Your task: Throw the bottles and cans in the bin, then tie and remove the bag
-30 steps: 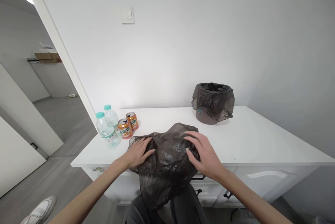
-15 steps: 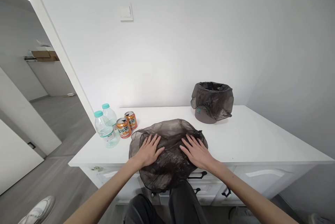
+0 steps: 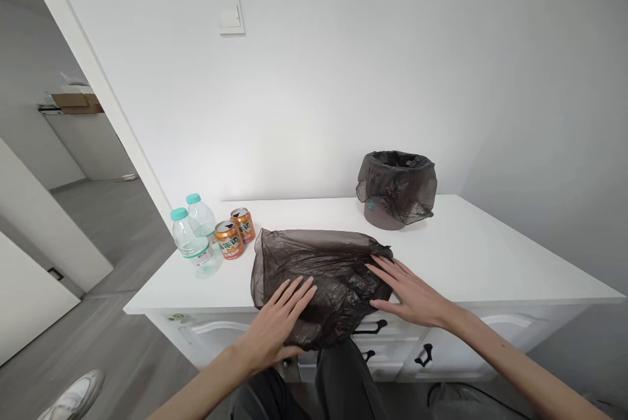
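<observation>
A thin, dark, see-through garbage bag [image 3: 324,263] lies crumpled over the front edge of the white cabinet top, its lower part hanging towards my lap. My left hand [image 3: 277,315] rests on the bag's lower left part, fingers stretched out and thumb spread. On the bag's right side lies my right hand [image 3: 405,289], also open with its fingers apart. Neither hand grips the bag. At the back right stands a small trash bin [image 3: 383,214], lined with a similar dark bag [image 3: 400,188] folded over its rim.
Two clear bottles with teal caps, a front bottle [image 3: 191,243] and a rear bottle [image 3: 201,214], stand at the left of the cabinet top [image 3: 481,256]. Beside them are two orange drink cans, the nearer can [image 3: 229,240] and the farther can [image 3: 243,225]. A wall rises behind.
The bag has become flatter, with a straighter back edge. My left hand has moved down towards me, and my right hand has shifted to the right.
</observation>
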Motion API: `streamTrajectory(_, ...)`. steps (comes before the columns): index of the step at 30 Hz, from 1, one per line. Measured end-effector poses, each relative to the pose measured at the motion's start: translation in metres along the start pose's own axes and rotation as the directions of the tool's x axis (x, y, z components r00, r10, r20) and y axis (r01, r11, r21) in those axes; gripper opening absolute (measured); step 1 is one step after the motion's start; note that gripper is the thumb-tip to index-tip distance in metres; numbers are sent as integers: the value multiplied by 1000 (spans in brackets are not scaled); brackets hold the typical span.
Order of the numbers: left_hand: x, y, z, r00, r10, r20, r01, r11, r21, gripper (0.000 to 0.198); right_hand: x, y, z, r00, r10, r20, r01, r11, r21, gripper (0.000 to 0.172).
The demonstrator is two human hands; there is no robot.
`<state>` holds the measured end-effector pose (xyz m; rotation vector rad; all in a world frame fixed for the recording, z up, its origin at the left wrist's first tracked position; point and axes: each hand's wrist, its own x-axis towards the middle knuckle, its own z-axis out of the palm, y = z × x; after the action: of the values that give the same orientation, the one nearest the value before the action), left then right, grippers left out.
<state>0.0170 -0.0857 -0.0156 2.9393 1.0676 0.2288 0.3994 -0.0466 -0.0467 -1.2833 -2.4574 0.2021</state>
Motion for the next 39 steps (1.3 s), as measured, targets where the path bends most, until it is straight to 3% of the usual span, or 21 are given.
streamTrajectory(3, 0, -16, 22, 996, -86, -5, 86, 996, 21, 106, -2, 13, 1, 998, -1, 59, 3, 1000, -20, 91)
streamTrajectory(6, 1, -36, 25, 998, -55, -5, 54, 995, -83, 110, -6, 16, 0, 1000, -21, 19, 22, 998, -59, 91)
streamTrajectory(8, 1, -45, 13, 999, -44, 14, 46, 973, -227, 103, -11, 16, -3, 998, -48, -43, 44, 996, -75, 81)
streamTrajectory(11, 3, -54, -17, 987, -149, 64, 162, 888, -430, 70, -19, 15, -5, 990, -72, -119, 65, 996, -64, 56)
streamTrajectory(15, 15, -66, -61, 948, -311, 75, 306, 814, -493, 33, -18, 16, 0, 991, -25, -128, 25, 1000, -6, 30)
streamTrajectory(18, 36, -68, -86, 875, -466, -131, 392, 842, -372, 33, -5, 17, 8, 990, 94, -108, -92, 995, 26, 40)
streamTrajectory(21, 62, -47, -96, 740, -465, -486, 420, 884, -207, 43, 13, 17, 14, 966, 250, -72, -246, 968, 55, 45)
streamTrajectory(22, 71, -35, -94, 722, -401, -565, 388, 910, -150, 46, 19, 16, 15, 957, 284, -56, -280, 958, 68, 43)
streamTrajectory(23, 80, -22, -88, 740, -315, -594, 326, 941, -92, 46, 24, 15, 16, 950, 308, -43, -304, 949, 81, 41)
streamTrajectory(24, 88, -9, -79, 788, -219, -575, 241, 970, -39, 45, 28, 12, 16, 944, 327, -35, -322, 942, 94, 39)
streamTrajectory(26, 104, 12, -53, 891, -61, -451, 79, 997, 20, 45, 33, 4, 14, 926, 375, -40, -369, 922, 114, 35)
streamTrajectory(28, 117, 18, -19, 955, -9, -298, 15, 1000, 18, 54, 34, -5, 11, 891, 451, -55, -442, 889, 119, 34)
streamTrajectory(31, 129, -4, 27, 985, -82, -151, 78, 996, -33, 61, 29, -16, 2, 838, 544, -50, -538, 837, 95, 35)
streamTrajectory(33, 133, -30, 43, 980, -169, -109, 163, 985, -63, 59, 24, -20, -5, 845, 535, -5, -532, 841, 98, 28)
streamTrajectory(36, 130, -64, 42, 948, -306, -88, 304, 952, -39, 59, 12, -24, -14, 896, 441, 48, -443, 882, 162, 27)
streamTrajectory(39, 119, -72, 28, 924, -347, -161, 352, 936, 5, 60, -3, -34, -22, 928, 373, 10, -361, 893, 269, 31)
